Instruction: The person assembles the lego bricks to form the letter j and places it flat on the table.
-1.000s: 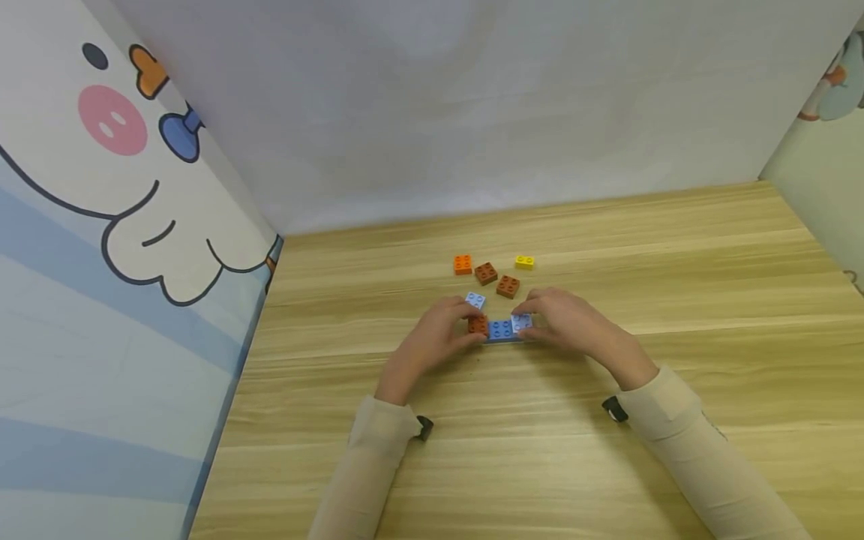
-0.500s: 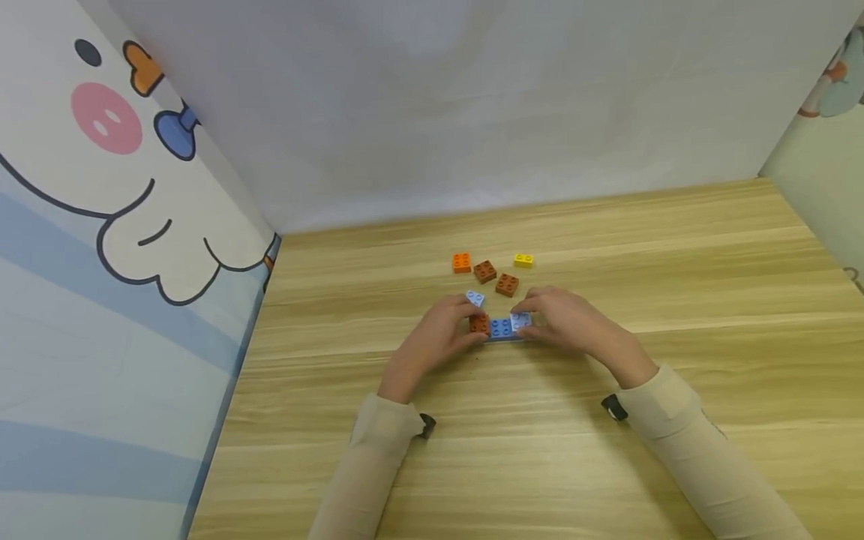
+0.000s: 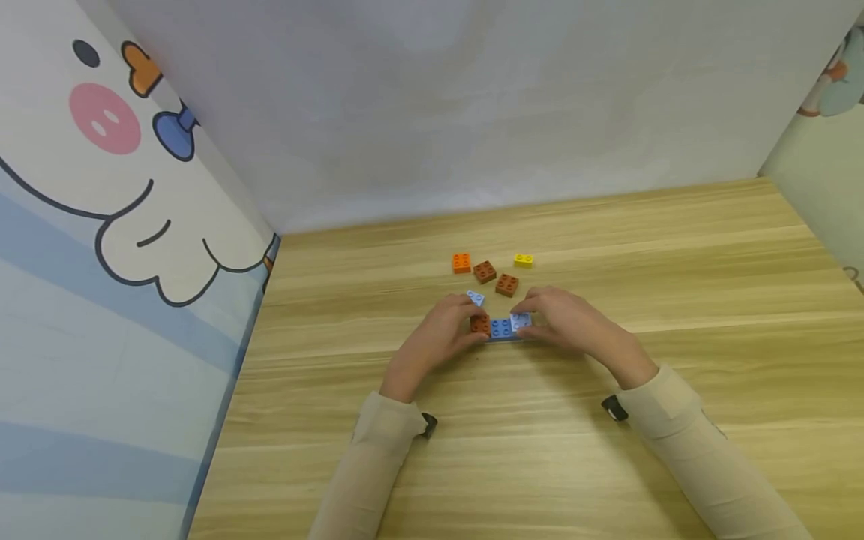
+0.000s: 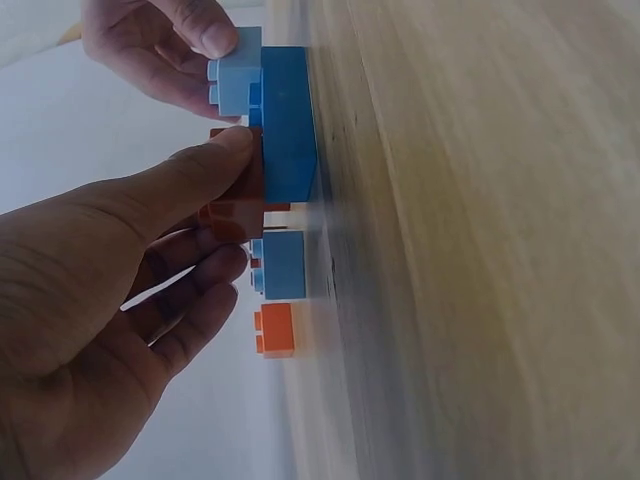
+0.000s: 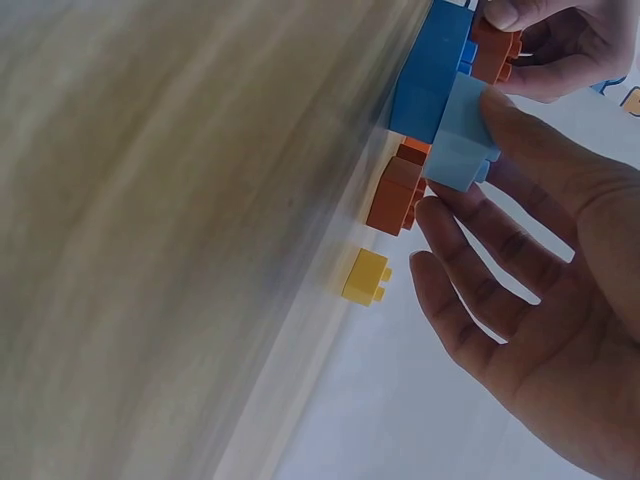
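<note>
Blue brick on bench, 2 smaller bricks on top, both overhanging: brown brick pinched in left hand, pale blue brick pinched in right hand. Just behind: 1 loose pale blue piece, then 2 brown pieces, 1 orange piece, 1 yellow piece.

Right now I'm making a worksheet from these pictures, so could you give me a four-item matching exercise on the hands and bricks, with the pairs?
Column 1
1. Left hand
2. Yellow brick
3. Right hand
4. Long blue brick

Column 2
A. Pinches a light blue brick
B. Sits between the two hands
C. Pinches a brown brick
D. Lies loose, two studs on top

Pairs: 1-C; 2-D; 3-A; 4-B
</note>
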Tool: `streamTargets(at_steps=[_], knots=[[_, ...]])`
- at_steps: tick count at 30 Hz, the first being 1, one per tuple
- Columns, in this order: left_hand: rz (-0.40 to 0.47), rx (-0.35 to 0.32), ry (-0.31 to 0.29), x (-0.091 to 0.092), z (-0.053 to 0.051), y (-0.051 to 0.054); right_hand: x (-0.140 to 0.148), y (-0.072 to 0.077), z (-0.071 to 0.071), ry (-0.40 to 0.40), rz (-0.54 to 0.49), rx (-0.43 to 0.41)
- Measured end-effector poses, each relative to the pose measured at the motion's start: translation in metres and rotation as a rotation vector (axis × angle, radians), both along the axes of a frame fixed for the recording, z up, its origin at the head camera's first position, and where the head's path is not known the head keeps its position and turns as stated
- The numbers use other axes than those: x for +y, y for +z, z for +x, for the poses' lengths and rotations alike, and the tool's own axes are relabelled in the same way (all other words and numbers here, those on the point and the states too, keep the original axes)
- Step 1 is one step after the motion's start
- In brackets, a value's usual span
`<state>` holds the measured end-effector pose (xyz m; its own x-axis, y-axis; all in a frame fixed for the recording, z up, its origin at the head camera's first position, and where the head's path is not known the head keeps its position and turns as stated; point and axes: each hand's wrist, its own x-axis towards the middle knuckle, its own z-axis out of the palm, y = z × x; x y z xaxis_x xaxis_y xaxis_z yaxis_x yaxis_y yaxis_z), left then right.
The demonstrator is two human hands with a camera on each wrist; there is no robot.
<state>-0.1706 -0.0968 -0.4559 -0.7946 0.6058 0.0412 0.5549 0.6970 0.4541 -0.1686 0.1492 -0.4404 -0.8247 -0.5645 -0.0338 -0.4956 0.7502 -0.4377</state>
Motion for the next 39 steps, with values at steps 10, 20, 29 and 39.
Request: streamTargets(at_steps=[10,20,29,39], knots=[[0.008,-0.027,0.000,0.001,-0.002,-0.002,0.002,0.000,0.001,0.016,-0.018,0.000],[-0.004,-0.081,0.000,0.004,-0.003,0.000,0.003,-0.002,-0.003,0.043,-0.024,0.010],[-0.010,-0.089,-0.062,0.019,-0.007,0.001,0.013,0.002,-0.019,0.005,-0.084,-0.040],[0.010,-0.149,-0.082,0.029,-0.007,-0.011,0.004,0.002,-0.052,-0.004,0.009,0.038]])
